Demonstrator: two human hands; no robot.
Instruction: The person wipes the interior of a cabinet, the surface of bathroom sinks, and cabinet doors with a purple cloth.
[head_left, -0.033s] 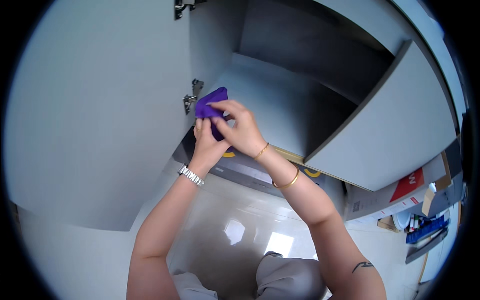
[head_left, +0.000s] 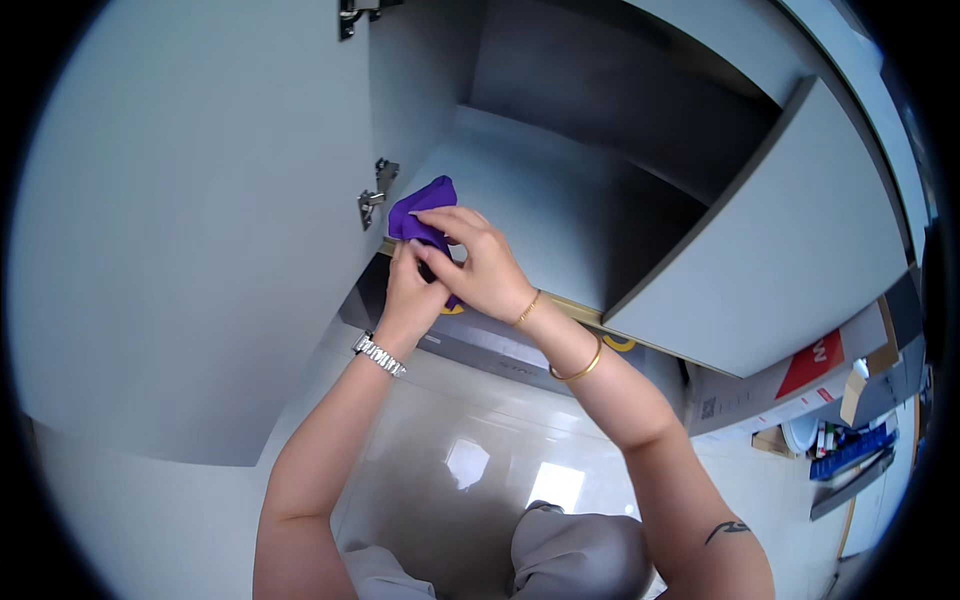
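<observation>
Head view: the right hand (head_left: pixel 478 258), half open, is pinching a purple cloth (head_left: pixel 424 205) between thumb and fingers; the left hand (head_left: pixel 412 297) is grasping its lower part. Both are working at the open cabinet's (head_left: pixel 560 190) front-left edge. 1 red-marked carton (head_left: pixel 770 388) is sitting below the cabinet's right side.

Open grey cabinet (head_left: pixel 545 165), pale door (head_left: pixel 190 230) on 2 visible hinges (head_left: pixel 372 207), glossy pale floor (head_left: pixel 415 405), 2 bright reflections (head_left: pixel 556 487)

White-on-red lettering (head_left: pixel 827 351) and a square code (head_left: pixel 708 408) mark one carton (head_left: pixel 750 398), yellow print (head_left: pixel 619 342) a dark box (head_left: pixel 480 350)
</observation>
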